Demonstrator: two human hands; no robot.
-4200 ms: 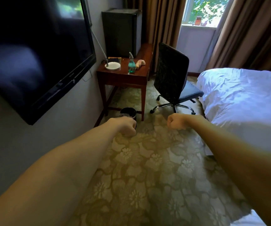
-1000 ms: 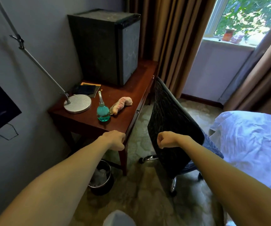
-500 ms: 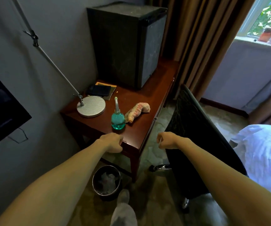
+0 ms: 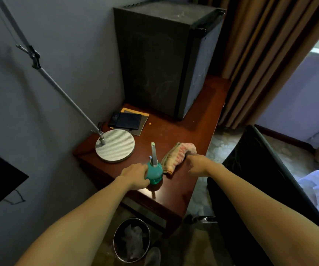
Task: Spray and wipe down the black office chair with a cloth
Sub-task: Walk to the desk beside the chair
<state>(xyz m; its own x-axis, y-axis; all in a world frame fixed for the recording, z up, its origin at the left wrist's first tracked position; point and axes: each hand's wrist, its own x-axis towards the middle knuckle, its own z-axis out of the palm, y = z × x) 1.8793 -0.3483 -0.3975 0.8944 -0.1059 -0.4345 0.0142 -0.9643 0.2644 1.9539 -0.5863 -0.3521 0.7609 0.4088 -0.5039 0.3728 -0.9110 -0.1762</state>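
Gripping bottle (image 4: 155,172) — perhaps touching cloth (image 4: 176,156).

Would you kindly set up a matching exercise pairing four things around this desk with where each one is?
1. spray bottle
2. cloth
3. waste bin
4. mini fridge

a. on the floor by the desk
b. at the back of the desk
c. touched by the right hand
d. gripped by the left hand

Pairs: 1-d, 2-c, 3-a, 4-b
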